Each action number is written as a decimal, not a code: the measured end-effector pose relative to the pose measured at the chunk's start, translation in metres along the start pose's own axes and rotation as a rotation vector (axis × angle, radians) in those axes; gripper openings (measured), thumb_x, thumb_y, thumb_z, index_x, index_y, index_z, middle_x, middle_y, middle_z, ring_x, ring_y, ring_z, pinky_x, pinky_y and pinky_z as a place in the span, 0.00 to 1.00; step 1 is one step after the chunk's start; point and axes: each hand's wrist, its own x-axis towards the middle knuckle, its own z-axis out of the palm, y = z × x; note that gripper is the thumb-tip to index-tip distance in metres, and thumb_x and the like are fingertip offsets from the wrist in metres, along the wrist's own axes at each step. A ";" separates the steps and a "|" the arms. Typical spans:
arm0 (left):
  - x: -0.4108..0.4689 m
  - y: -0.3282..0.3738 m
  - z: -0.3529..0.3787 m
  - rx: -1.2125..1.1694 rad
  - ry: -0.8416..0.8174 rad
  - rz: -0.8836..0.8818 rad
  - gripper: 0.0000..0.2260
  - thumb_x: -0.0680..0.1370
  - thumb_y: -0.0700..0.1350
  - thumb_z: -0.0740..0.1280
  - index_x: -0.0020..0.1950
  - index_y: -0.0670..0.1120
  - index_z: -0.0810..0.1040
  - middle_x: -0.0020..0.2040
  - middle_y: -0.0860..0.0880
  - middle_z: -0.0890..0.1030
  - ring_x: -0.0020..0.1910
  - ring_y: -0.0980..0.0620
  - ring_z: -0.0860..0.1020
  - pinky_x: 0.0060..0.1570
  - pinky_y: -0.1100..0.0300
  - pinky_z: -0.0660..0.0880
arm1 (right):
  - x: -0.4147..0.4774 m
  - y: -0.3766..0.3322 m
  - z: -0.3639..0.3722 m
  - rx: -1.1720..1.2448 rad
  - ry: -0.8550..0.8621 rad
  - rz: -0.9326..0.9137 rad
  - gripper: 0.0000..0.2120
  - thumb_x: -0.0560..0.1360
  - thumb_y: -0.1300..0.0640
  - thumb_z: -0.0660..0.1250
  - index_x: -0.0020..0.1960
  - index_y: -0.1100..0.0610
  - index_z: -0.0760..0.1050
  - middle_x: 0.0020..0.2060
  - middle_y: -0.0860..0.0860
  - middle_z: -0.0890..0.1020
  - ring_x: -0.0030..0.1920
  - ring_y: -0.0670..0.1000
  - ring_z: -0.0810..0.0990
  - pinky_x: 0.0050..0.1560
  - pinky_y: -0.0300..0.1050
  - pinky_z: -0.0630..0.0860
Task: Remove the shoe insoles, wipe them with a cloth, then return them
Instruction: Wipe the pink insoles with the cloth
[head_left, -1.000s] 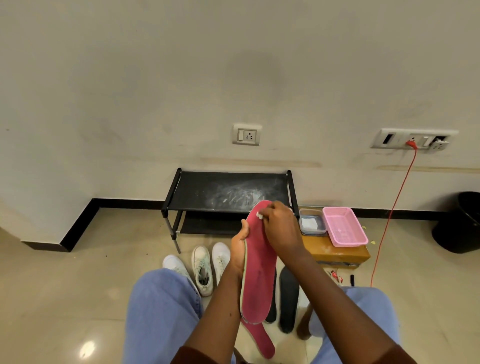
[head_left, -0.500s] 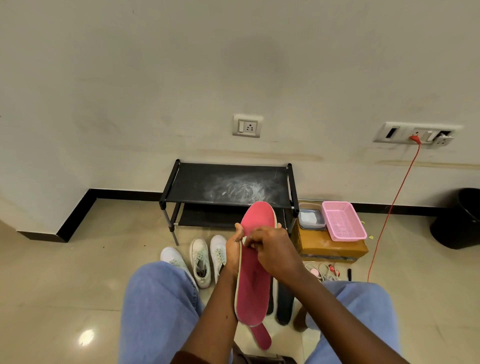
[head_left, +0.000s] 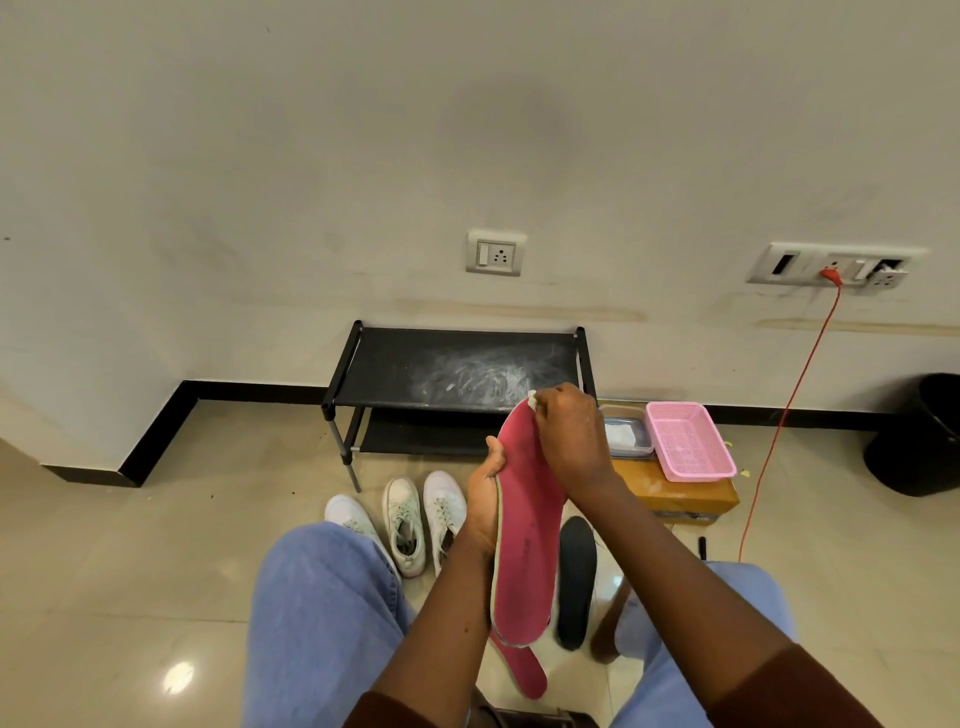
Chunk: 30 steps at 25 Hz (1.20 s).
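Tiled floor (head_left: 104, 545) lies below. Left hand (head_left: 483, 499) grips the pink insole (head_left: 524, 545). Right hand (head_left: 571, 441) pinches a white cloth (head_left: 531, 398) against its tip.

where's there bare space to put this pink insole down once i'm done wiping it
The top of the black rack is bare apart from white dust. The floor left of the white shoes is open; so is the stretch between the orange cable and the black bin. It is crowded between the knees: a black insole and another pink insole.

Black rack (head_left: 415, 366) (dusty top); pink basket (head_left: 691, 441) on cardboard box (head_left: 685, 496); black bin (head_left: 919, 436) right.
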 end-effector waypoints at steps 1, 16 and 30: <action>-0.003 0.002 0.003 0.000 -0.030 0.004 0.29 0.81 0.57 0.50 0.47 0.39 0.84 0.45 0.41 0.84 0.43 0.46 0.84 0.44 0.54 0.80 | 0.002 -0.001 -0.001 0.014 0.006 0.014 0.12 0.78 0.64 0.57 0.52 0.61 0.79 0.48 0.58 0.80 0.47 0.56 0.79 0.43 0.42 0.71; -0.011 0.008 0.017 -0.013 -0.047 0.026 0.30 0.82 0.53 0.48 0.39 0.39 0.85 0.36 0.42 0.83 0.35 0.48 0.83 0.33 0.58 0.81 | -0.019 -0.006 -0.011 0.015 -0.124 -0.116 0.13 0.78 0.63 0.58 0.56 0.57 0.79 0.50 0.58 0.79 0.49 0.57 0.78 0.46 0.44 0.73; -0.011 0.010 0.014 -0.069 -0.041 0.005 0.34 0.78 0.63 0.51 0.34 0.40 0.84 0.34 0.43 0.83 0.35 0.48 0.83 0.36 0.59 0.80 | -0.032 -0.012 -0.012 0.231 -0.259 -0.119 0.13 0.77 0.66 0.59 0.53 0.60 0.81 0.49 0.54 0.84 0.48 0.49 0.81 0.52 0.30 0.71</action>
